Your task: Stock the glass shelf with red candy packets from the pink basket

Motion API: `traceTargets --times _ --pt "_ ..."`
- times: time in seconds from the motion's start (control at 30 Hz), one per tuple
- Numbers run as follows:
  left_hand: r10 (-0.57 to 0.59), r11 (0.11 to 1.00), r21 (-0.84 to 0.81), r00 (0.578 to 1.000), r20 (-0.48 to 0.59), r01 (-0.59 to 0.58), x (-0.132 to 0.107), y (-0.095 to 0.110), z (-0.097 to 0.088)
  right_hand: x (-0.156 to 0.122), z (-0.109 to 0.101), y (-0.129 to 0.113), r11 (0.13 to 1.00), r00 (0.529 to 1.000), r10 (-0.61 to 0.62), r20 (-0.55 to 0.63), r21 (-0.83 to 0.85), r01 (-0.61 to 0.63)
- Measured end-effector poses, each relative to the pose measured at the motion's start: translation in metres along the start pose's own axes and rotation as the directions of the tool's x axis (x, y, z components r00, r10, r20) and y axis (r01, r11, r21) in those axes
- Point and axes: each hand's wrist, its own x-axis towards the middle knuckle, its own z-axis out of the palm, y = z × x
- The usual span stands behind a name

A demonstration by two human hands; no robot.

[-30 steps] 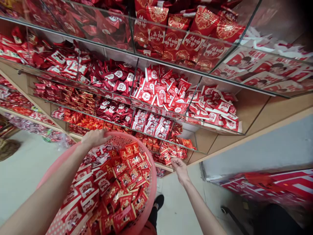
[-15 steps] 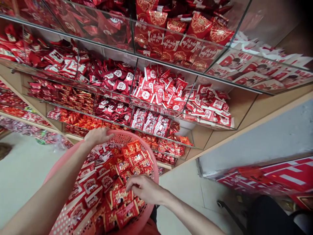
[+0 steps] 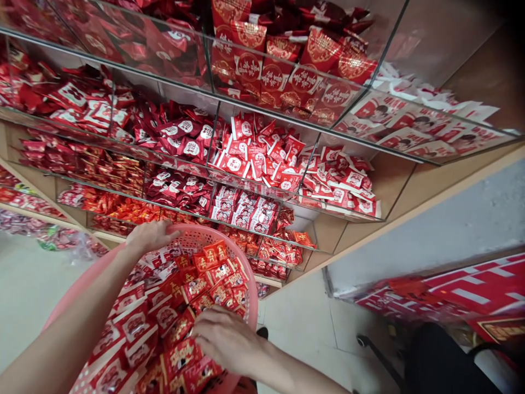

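My left hand (image 3: 148, 237) is closed over the far rim of a pink plastic basket (image 3: 251, 279) with a perforated wall. Small red and gold candy packets (image 3: 197, 288) fill the basket's right part. Larger red-and-white packets (image 3: 135, 324) lie in rows to the left. Over the near right part of the load is my right hand (image 3: 225, 335), its fingers bent down onto the red and gold packets. Its fingertips are partly hidden, so I cannot make out what is between them.
Shelves with clear glass fronts hold red packets (image 3: 256, 150) in several compartments beyond the basket. A wooden shelf edge (image 3: 348, 238) slopes up to the right. Red printed boxes (image 3: 479, 290) stand against the grey wall, near a black chair (image 3: 438, 361). Pale floor tiles (image 3: 303, 323) lie below.
The basket and both hands have shifted left and slightly down in view. My right hand has come nearer and its fingers are lower among the packets. My left hand keeps its hold on the rim.
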Motion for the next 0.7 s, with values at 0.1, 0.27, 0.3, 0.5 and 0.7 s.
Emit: traceTargets --times 0.1,0.27,0.3,0.5,0.7 --pt "-0.003 1.000 -0.019 1.000 -0.013 0.003 0.003 -0.001 0.001 -0.007 -0.021 0.014 0.994 0.977 0.088 -0.193 0.079 -0.074" --pt "-0.025 0.999 -0.025 1.000 -0.017 0.024 0.004 -0.002 0.000 -0.024 -0.055 0.117 0.854 0.696 0.514 -0.501 0.217 -0.474" --pt "-0.031 0.999 -0.019 0.999 -0.013 0.031 0.003 -0.001 0.000 -0.028 -0.059 0.144 0.805 0.634 0.576 -0.516 0.224 -0.549" --pt "-0.055 0.998 0.016 0.998 0.019 0.054 -0.004 0.000 -0.005 -0.035 -0.054 0.257 0.571 0.464 0.784 -0.413 0.187 -0.799" --pt "-0.074 0.997 0.024 0.997 0.011 0.073 -0.006 -0.011 0.000 -0.002 -0.027 0.295 0.375 0.318 0.887 -0.335 0.118 -0.920"
